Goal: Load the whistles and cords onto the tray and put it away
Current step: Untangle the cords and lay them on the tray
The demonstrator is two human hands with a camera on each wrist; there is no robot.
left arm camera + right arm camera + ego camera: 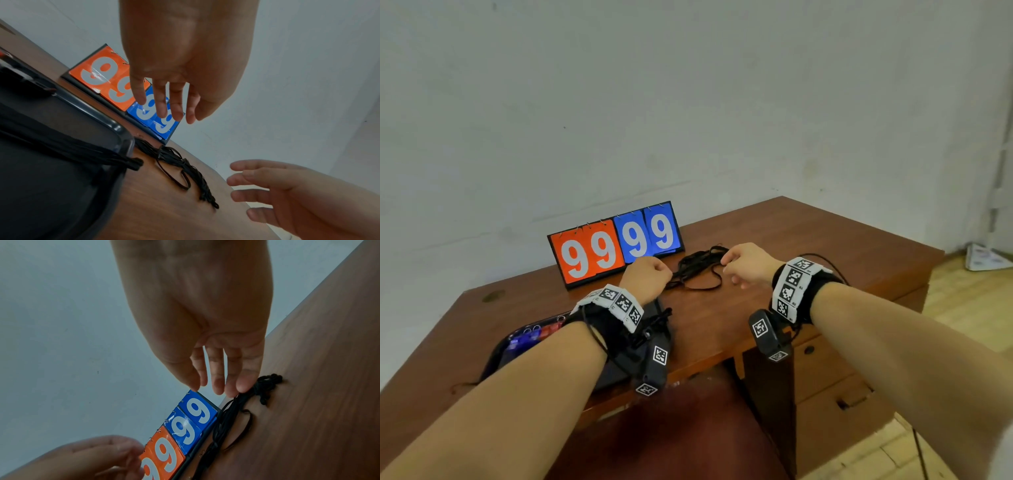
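Note:
A loose bundle of black cords (698,267) (185,170) (232,418) lies on the wooden desk (808,240) in front of the scoreboard. My left hand (647,277) (170,112) hovers at the bundle's left end, fingers hanging relaxed and holding nothing. My right hand (743,267) (218,386) is at the right end, fingers pointing down, one fingertip touching the cords near their knotted ends. The dark tray (496,353) (98,113) sits under my left forearm. It holds blue and red whistles (530,337) and another bunch of black cords (72,146).
A flip scoreboard (616,246) showing orange 99 and blue 99 stands at the back of the desk against the wall. Drawers (825,377) are under the desk's right side. A dark red chair seat (671,428) is in front of me.

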